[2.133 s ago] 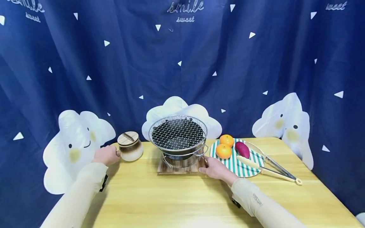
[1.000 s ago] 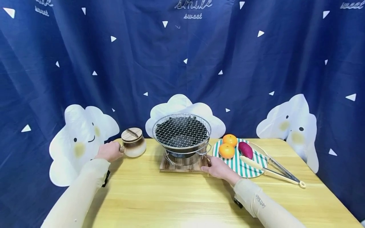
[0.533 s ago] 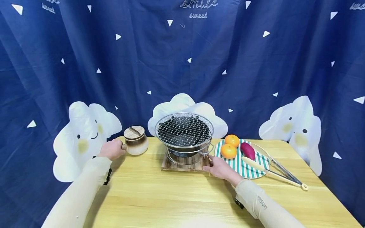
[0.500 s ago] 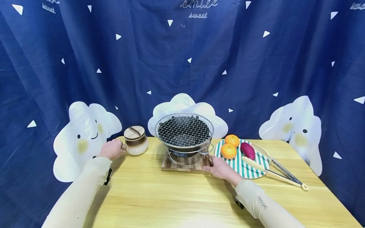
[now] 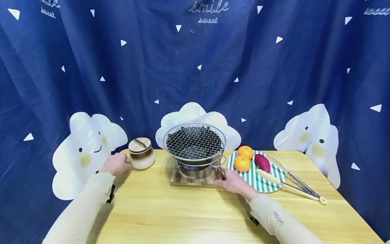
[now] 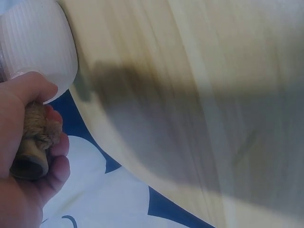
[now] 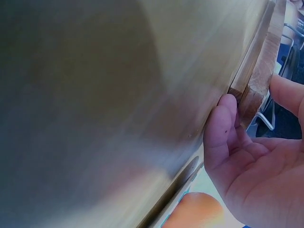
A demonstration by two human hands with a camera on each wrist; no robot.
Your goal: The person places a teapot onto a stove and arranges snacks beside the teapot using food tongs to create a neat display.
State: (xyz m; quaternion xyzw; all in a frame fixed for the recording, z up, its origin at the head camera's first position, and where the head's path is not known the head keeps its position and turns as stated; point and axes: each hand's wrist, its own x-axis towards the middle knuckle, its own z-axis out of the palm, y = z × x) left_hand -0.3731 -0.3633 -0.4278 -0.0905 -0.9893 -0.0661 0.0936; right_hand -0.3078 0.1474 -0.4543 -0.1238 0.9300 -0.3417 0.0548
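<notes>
Only the head view has moved since half a second ago: the whole scene sits slightly lower and further left in it, with no plain change in how things stand to one another. Nearest, two pale sleeves [image 5: 82, 210] reach in over the wooden surface [image 5: 170, 213]. At the right, tongs [image 5: 300, 183] lie splayed, one tip over a striped plate [image 5: 253, 180]. The right grip [image 5: 233, 181] grasps the near right part of a wooden board [image 5: 192, 181], thumb on one side, fingers curled in at the edge. On that board stands a round grill [image 5: 195, 143] topped with mesh. Two oranges [image 5: 242, 163] and a purple sweet potato [image 5: 262, 163] lie on the plate. Toward the far left edge, the left grip [image 5: 115, 164] clasps the twine-wrapped handle [image 6: 37, 128] of a lidded pot [image 5: 143, 160]; whether the pot fully rests on the surface is hard to tell. Behind hangs a dark blue curtain [image 5: 195, 51].

Holding or positioning pot and board at once appears to be the step in hand. Any next move likely calls for keeping the board level under the tall grill, and for loosening both grips gently if the placement is finished.
</notes>
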